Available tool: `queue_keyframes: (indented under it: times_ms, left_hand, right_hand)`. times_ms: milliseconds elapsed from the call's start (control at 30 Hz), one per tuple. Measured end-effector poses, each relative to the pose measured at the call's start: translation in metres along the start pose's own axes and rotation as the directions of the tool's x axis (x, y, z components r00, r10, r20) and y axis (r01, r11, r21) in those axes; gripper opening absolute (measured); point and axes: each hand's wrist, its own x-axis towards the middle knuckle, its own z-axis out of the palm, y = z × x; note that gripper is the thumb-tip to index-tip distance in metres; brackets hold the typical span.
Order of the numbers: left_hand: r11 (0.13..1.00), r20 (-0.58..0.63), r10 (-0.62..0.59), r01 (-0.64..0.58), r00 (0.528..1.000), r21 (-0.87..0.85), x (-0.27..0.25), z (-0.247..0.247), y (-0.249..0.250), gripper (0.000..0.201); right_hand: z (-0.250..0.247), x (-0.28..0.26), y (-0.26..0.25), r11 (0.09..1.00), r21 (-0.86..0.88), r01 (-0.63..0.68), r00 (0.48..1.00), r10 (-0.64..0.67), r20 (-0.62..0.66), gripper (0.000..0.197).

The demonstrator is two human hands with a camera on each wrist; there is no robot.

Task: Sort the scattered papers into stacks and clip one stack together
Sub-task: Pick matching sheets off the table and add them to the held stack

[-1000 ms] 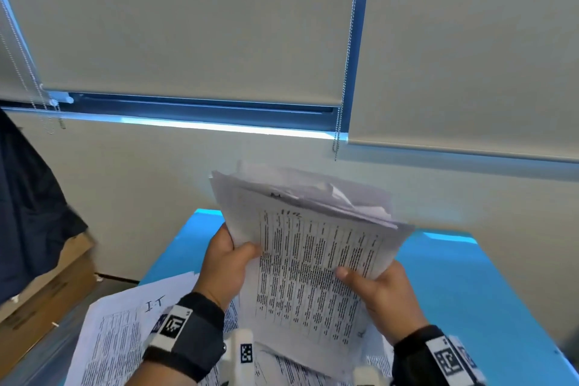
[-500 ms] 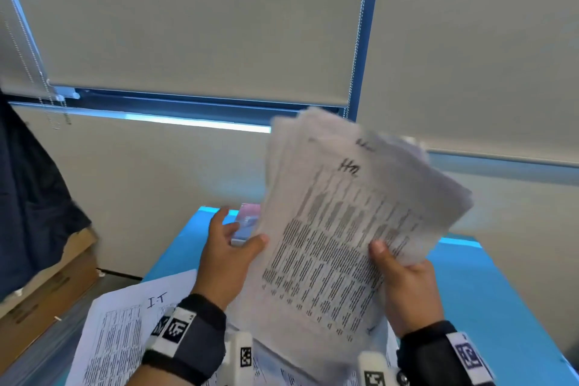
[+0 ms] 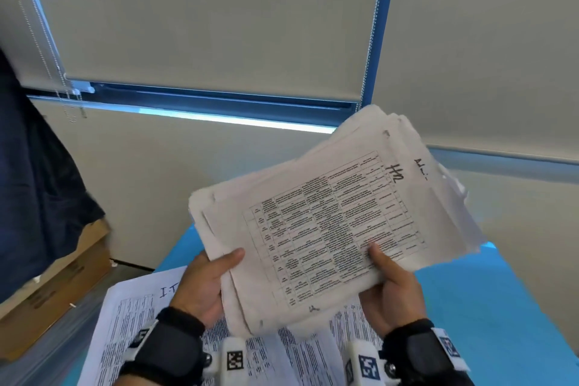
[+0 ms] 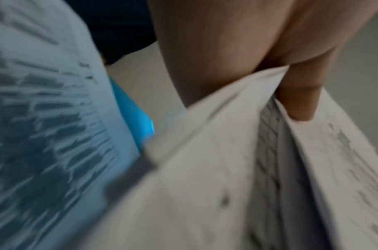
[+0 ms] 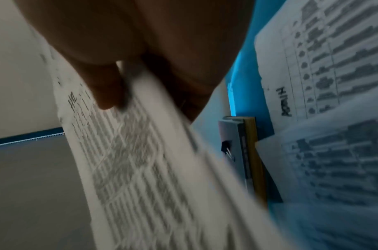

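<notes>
A thick stack of printed papers (image 3: 329, 229) marked "HR" on top is held in the air above the blue table (image 3: 488, 316), tilted up to the right. My left hand (image 3: 206, 282) grips its lower left edge, thumb on top. My right hand (image 3: 391, 285) grips the lower right edge, thumb pressed on the printed table. The left wrist view shows the thumb (image 4: 299, 94) on the stack (image 4: 205, 186); the right wrist view shows the thumb (image 5: 106, 88) on the top sheet (image 5: 141, 152). A black binder clip (image 5: 227, 148) lies on a book (image 5: 246, 160) on the table.
More printed sheets (image 3: 131, 332), one marked "I-T", lie on the table under my hands; another is marked "ADMIN" (image 5: 325, 59). A cardboard box (image 3: 47, 301) and dark cloth (image 3: 37, 172) are at the left. A wall and window blinds (image 3: 219, 25) stand close behind the table.
The stack has been turned clockwise and raised, from nearly upright to lying tilted up to the right. Both hands kept their grip and shifted with it.
</notes>
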Motion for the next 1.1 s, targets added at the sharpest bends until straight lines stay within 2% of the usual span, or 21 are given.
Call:
queue_keyframes:
  times_ms: [67,100,133,200,267,300,367,400,433,500,567,600,667,700,767,800,867,900,1000,1100]
  left_hand:
    - [0.996,-0.003,0.039,-0.039,0.999,0.080,0.005,-0.016,0.017,0.054]
    - [0.990,-0.006,0.047,-0.046,0.999,0.131,0.006,-0.024,0.027,0.065]
    - [0.981,-0.016,0.063,-0.059,0.998,0.183,0.007,-0.030,0.037,0.068]
    - [0.958,-0.055,0.119,-0.101,0.991,0.268,0.006,-0.043,0.053,0.053]
    - [0.938,-0.093,0.137,-0.099,0.986,0.332,0.007,-0.050,0.059,0.038]
    - [0.928,-0.098,0.133,-0.089,0.986,0.362,0.006,-0.052,0.057,0.033]
    - [0.907,-0.099,0.112,-0.061,0.989,0.416,0.004,-0.053,0.046,0.028]
    - [0.899,-0.105,0.107,-0.052,0.989,0.435,0.003,-0.053,0.040,0.026]
    - [0.896,-0.112,0.108,-0.048,0.988,0.441,0.002,-0.053,0.034,0.025]
    - [0.898,-0.127,0.113,-0.047,0.985,0.438,0.002,-0.054,0.029,0.023]
    - [0.907,-0.133,0.110,-0.045,0.985,0.419,0.002,-0.057,0.026,0.023]
    - [0.912,-0.136,0.101,-0.037,0.986,0.409,0.002,-0.058,0.026,0.023]
    - [0.919,-0.128,0.082,-0.025,0.988,0.393,0.002,-0.059,0.023,0.024]
    - [0.924,-0.123,0.063,-0.011,0.990,0.382,0.002,-0.061,0.020,0.026]
    - [0.928,-0.098,0.003,0.034,0.995,0.370,0.001,-0.063,0.011,0.030]
    - [0.924,-0.077,-0.034,0.060,0.996,0.376,0.001,-0.065,0.005,0.038]
    - [0.898,-0.059,-0.097,0.113,0.993,0.425,0.001,-0.068,-0.009,0.059]
    - [0.885,-0.072,-0.096,0.118,0.993,0.450,0.001,-0.069,-0.015,0.058]
    - [0.848,-0.149,-0.055,0.126,0.987,0.516,0.000,-0.067,-0.031,0.028]
    - [0.837,-0.146,0.028,0.057,0.989,0.544,0.002,-0.057,-0.027,0.020]
  right_hand:
    - [-0.021,0.001,-0.009,1.000,0.013,0.003,0.999,-0.004,0.052,0.070]
    - [-0.030,0.000,-0.016,0.999,0.031,0.009,0.997,-0.011,0.081,0.079]
    - [-0.041,0.000,-0.023,0.999,0.045,0.009,0.993,-0.014,0.113,0.081]
    - [-0.061,0.000,-0.038,0.999,0.003,-0.035,0.985,0.034,0.171,0.074]
    - [-0.070,-0.002,-0.047,0.965,-0.260,-0.035,0.977,0.088,0.194,0.059]
    - [-0.070,-0.003,-0.047,0.886,-0.465,0.006,0.977,0.094,0.191,0.046]
    - [-0.064,-0.008,-0.041,0.573,-0.810,0.125,0.980,0.056,0.191,0.033]
    - [-0.063,-0.009,-0.038,0.433,-0.888,0.153,0.981,0.043,0.189,0.031]
    - [-0.062,-0.009,-0.036,0.412,-0.898,0.156,0.982,0.033,0.186,0.028]
    - [-0.060,-0.011,-0.035,0.513,-0.845,0.151,0.984,0.005,0.179,0.031]
    - [-0.062,-0.013,-0.039,0.597,-0.779,0.193,0.977,-0.043,0.209,0.051]
    - [-0.061,-0.013,-0.042,0.630,-0.745,0.217,0.971,-0.058,0.233,0.059]
    - [-0.062,-0.014,-0.046,0.652,-0.718,0.246,0.959,-0.054,0.280,0.062]
    - [-0.062,-0.013,-0.046,0.623,-0.741,0.252,0.957,-0.045,0.288,0.060]
    - [-0.064,-0.010,-0.042,0.509,-0.832,0.219,0.973,-0.055,0.223,0.060]
    - [-0.067,-0.008,-0.038,0.465,-0.864,0.195,0.981,-0.079,0.179,0.057]
    - [-0.074,-0.004,-0.030,0.432,-0.888,0.156,0.987,-0.099,0.125,0.047]
    - [-0.079,-0.002,-0.026,0.415,-0.898,0.149,0.988,-0.103,0.117,0.042]
    - [-0.087,-0.001,-0.016,0.378,-0.915,0.141,0.987,-0.126,0.100,0.031]
    - [-0.082,0.001,-0.015,0.333,-0.922,0.199,0.971,-0.191,0.141,0.026]
